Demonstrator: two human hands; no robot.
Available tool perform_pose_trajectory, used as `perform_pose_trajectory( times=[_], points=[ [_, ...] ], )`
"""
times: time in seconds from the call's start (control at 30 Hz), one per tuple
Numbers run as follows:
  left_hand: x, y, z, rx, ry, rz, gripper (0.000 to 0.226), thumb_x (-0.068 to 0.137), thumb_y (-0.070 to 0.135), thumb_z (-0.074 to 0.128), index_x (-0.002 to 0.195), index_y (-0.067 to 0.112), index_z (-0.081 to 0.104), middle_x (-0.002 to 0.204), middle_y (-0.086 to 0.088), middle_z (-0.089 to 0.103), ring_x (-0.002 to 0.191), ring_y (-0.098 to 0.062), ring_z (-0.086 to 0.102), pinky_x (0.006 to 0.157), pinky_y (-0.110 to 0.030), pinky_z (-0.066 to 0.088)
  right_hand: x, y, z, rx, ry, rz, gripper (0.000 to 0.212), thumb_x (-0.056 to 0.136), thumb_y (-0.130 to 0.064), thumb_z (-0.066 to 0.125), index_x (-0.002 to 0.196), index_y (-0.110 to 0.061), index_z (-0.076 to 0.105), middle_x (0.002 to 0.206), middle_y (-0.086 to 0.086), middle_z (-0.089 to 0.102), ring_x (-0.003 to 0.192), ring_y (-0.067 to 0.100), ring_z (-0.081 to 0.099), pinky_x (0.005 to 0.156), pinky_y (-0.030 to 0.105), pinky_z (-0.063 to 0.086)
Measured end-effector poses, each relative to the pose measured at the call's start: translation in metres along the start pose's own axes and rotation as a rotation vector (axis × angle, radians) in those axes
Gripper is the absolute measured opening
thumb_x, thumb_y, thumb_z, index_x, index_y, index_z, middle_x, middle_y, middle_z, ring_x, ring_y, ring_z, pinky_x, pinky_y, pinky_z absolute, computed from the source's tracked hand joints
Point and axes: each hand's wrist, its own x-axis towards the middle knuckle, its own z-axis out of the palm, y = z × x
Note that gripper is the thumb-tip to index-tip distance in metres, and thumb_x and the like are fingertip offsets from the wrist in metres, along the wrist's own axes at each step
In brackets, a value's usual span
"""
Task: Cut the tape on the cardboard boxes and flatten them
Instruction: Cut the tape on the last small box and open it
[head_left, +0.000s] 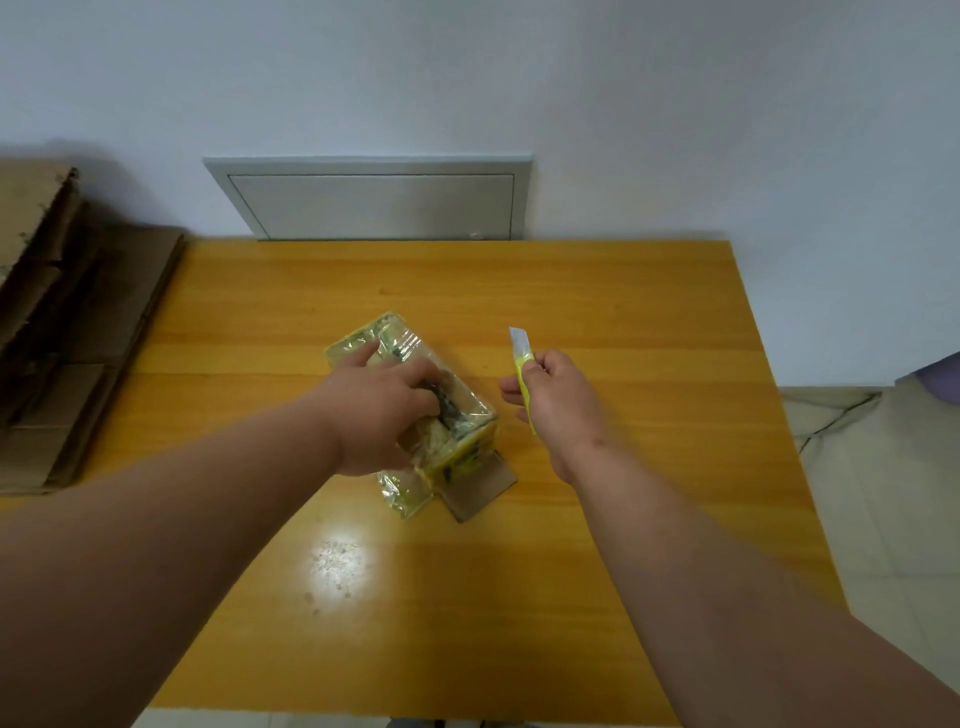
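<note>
Fingers of left hand (382, 410) grip taped box (415, 410); right hand (558, 400) clasps knife (522, 364); flattened cardboard (72, 332) leftward.

I see one small cardboard box wrapped in shiny yellow tape (415, 384), one yellow knife with a grey blade (522, 364), one orange wooden table (623, 322), two hands, and one pile of flat brown cardboard (67, 332).

left grip (387, 410) curled, pressing down, right grip (553, 397) clenched, raised
</note>
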Motion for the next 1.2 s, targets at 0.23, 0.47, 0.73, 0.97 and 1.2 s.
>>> perform_pose_trajectory(
  times=[0.23, 0.47, 0.73, 0.97, 1.2],
  points=[
    [0.014, 0.008, 0.0, -0.057, 0.079, -0.031, 0.074, 0.068, 0.065, 0.074, 0.128, 0.028, 0.051, 0.145, 0.005, 0.03, 0.135, -0.021, 0.031, 0.118, -0.047, 0.018, -0.001, 0.009, -0.018, -0.089, 0.076, 0.029, 0.02, 0.104, -0.02, 0.037, 0.106, -0.017, 0.057, 0.088, 0.003, 0.064, 0.058, 0.012, 0.058, 0.056, 0.028, 0.041],
    [0.02, 0.019, 0.004, -0.209, 0.182, -0.117, 0.072, 0.068, 0.056, 0.081, 0.125, 0.02, 0.054, 0.137, -0.002, 0.038, 0.123, -0.025, 0.046, 0.119, -0.046, 0.018, -0.012, 0.014, -0.021, -0.096, 0.03, 0.01, 0.021, 0.104, -0.021, 0.042, 0.113, -0.014, 0.059, 0.083, 0.002, 0.067, 0.047, 0.01, 0.06, 0.06, 0.028, 0.046],
    [0.022, 0.025, 0.009, -0.274, 0.199, -0.132, 0.051, 0.082, 0.044, 0.074, 0.124, 0.02, 0.056, 0.146, 0.005, 0.039, 0.129, -0.017, 0.048, 0.122, -0.044, 0.004, -0.022, 0.018, -0.023, -0.181, 0.028, -0.073, 0.018, 0.1, -0.02, 0.048, 0.113, -0.024, 0.06, 0.073, -0.001, 0.069, 0.041, 0.01, 0.057, 0.046, 0.02, 0.043],
    [0.016, 0.024, 0.004, -0.286, 0.197, -0.105, 0.04, 0.09, 0.031, 0.067, 0.127, 0.023, 0.055, 0.147, 0.006, 0.041, 0.131, -0.018, 0.047, 0.122, -0.047, 0.004, -0.029, 0.02, -0.015, -0.353, -0.069, -0.128, 0.015, 0.096, -0.022, 0.049, 0.1, -0.033, 0.057, 0.077, 0.001, 0.069, 0.053, 0.02, 0.062, 0.053, 0.038, 0.055],
    [0.017, 0.026, 0.002, -0.309, 0.205, -0.151, 0.029, 0.091, 0.034, 0.065, 0.118, 0.023, 0.061, 0.137, 0.008, 0.051, 0.129, -0.016, 0.048, 0.12, -0.043, 0.007, -0.03, 0.024, -0.018, -0.33, -0.079, -0.095, 0.02, 0.092, -0.018, 0.053, 0.08, -0.032, 0.06, 0.065, 0.001, 0.067, 0.04, 0.006, 0.051, 0.039, 0.029, 0.044]
  ],
)
